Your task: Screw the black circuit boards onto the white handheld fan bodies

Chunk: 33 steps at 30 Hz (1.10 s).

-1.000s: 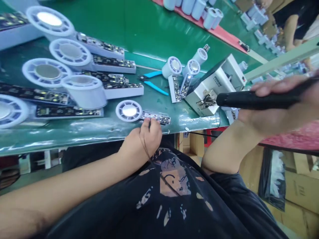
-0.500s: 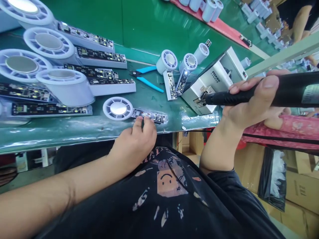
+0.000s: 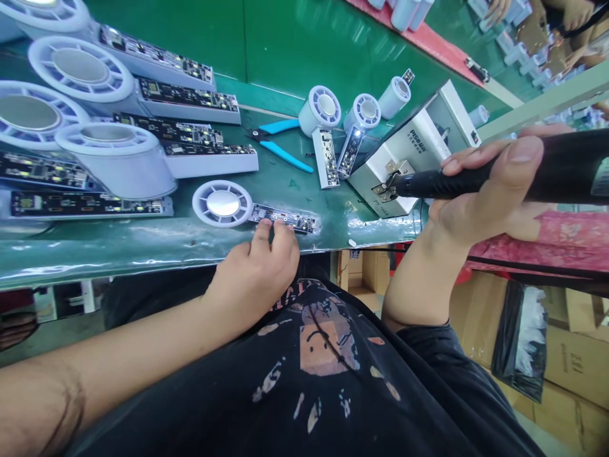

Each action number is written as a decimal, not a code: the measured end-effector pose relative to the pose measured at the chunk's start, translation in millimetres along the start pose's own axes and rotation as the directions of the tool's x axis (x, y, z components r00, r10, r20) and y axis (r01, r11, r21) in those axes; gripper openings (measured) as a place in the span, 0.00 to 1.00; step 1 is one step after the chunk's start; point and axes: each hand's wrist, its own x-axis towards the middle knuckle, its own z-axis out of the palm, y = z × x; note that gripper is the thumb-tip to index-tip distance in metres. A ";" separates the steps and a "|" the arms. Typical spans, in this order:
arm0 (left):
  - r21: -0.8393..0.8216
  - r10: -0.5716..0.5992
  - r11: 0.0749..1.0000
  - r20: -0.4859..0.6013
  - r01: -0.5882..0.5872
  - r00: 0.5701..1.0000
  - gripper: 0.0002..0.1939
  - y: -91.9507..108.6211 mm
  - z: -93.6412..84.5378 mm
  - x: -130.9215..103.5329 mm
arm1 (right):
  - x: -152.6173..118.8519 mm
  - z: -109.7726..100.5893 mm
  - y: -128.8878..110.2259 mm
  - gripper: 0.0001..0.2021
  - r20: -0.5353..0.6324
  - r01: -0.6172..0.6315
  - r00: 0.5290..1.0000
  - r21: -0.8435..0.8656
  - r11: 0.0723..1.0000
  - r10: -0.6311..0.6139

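Note:
My left hand (image 3: 259,266) pinches the near edge of the handle of a white round-headed housing (image 3: 202,206), its fingertips at the circuit board (image 3: 304,222) there. A spoked ring and a shiny disc make up its head. In my right hand (image 3: 495,190) is a black electric screwdriver (image 3: 561,165), its fingers wrapped round the body. The driver points left, with its tip at the front opening of a silver screw feeder (image 3: 419,143). Whether a screw sits on the tip is too small to tell.
Several similar housings (image 3: 200,164) crowd the left of the green bench (image 3: 181,247). Blue-handled cutters (image 3: 285,155) lie mid-bench beside more housings (image 3: 326,162). A small white piece (image 3: 352,243) sits by the front edge. Co-workers' hands (image 3: 578,14) show at the far right.
The view has shifted slightly, so the left-hand housings sit further left. Both hands keep their hold, and the screwdriver tip stays at the feeder.

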 end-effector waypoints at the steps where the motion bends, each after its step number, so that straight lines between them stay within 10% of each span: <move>1: -0.007 0.010 1.000 0.000 -0.010 1.000 0.13 -0.6 -0.1 -0.5 | -0.9 0.6 -1.2 0.04 0.009 -0.007 1.000 -0.007 1.000 0.007; 11: -0.070 0.057 0.996 -0.008 -0.057 0.998 0.17 -4.0 1.9 -6.1 | 13.2 7.3 5.9 0.09 0.116 -0.153 0.982 0.031 0.988 0.149; 16: -0.088 -0.015 0.996 0.040 0.018 0.999 0.17 1.0 4.2 -8.2 | 12.0 18.4 -13.7 0.14 0.334 -0.478 0.855 0.217 0.851 0.396; 22: -0.127 -0.102 0.985 0.092 0.114 0.990 0.17 11.9 9.7 -4.2 | -38.6 57.6 -41.5 0.13 0.388 -0.543 0.831 0.408 0.734 0.400; 33: -0.128 -0.149 0.978 0.135 0.166 0.980 0.16 11.0 3.4 1.4 | -84.1 99.3 -52.3 0.13 0.491 -0.491 0.823 0.361 0.793 0.286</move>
